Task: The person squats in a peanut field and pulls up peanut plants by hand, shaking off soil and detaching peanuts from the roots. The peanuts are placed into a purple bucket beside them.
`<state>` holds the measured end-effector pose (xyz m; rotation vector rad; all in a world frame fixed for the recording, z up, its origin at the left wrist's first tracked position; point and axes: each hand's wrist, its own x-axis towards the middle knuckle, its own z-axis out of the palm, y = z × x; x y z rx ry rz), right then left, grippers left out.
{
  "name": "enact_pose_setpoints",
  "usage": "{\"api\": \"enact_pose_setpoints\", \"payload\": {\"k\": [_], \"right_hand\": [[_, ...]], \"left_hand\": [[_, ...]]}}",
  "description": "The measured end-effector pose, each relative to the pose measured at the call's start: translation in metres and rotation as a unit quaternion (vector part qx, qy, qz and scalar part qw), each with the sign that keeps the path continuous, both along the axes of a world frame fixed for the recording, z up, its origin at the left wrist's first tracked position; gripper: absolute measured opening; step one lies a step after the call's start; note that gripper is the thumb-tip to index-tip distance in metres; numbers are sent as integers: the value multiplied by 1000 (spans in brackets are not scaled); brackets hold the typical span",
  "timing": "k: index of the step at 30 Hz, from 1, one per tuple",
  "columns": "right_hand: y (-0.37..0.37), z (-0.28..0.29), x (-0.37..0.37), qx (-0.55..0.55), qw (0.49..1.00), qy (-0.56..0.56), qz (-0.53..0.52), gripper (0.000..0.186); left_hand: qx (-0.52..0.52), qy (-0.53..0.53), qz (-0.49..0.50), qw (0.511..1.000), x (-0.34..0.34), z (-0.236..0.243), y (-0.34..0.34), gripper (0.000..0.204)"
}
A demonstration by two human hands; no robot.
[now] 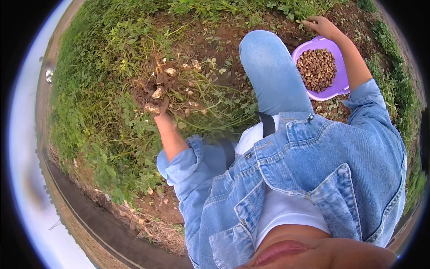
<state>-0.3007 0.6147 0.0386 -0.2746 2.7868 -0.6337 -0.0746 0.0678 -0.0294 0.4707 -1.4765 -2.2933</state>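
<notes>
My left hand (pixel 165 120) is closed round an uprooted peanut plant (pixel 192 96). Its soil-caked roots and pale pods (pixel 157 93) face up above the hand, while the leafy stems spread to the right toward my knee. The plant hides most of those fingers. My right arm reaches past a purple basin (pixel 341 78), which holds a heap of brown peanuts (pixel 316 70). Just beyond the basin's far rim, my right hand (pixel 321 27) is low by the leaves, its fingers drawn together. Whatever may be between them is too small to make out.
Dense green peanut plants (pixel 96 89) cover the ground to the left and far side. Brown soil (pixel 219 40) with scattered leaves shows ahead of my bent knee (pixel 264 58). Dry straw (pixel 165 237) lies at the lower left, beside a dark strip (pixel 98 219).
</notes>
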Motion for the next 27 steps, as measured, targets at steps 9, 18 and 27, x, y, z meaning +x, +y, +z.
{"api": "enact_pose_setpoints", "payload": {"k": [9,18,27], "right_hand": [[-108,16,33,-205,964,166,29,33],[-332,29,94,-145,918,96,356,54],[-323,14,74,-608,604,-404,319,26]], "left_hand": [[17,-22,41,999,11,-3,-2,44],[50,-5,40,998,18,8,0,46],[51,-1,75,996,27,12,-14,47]]}}
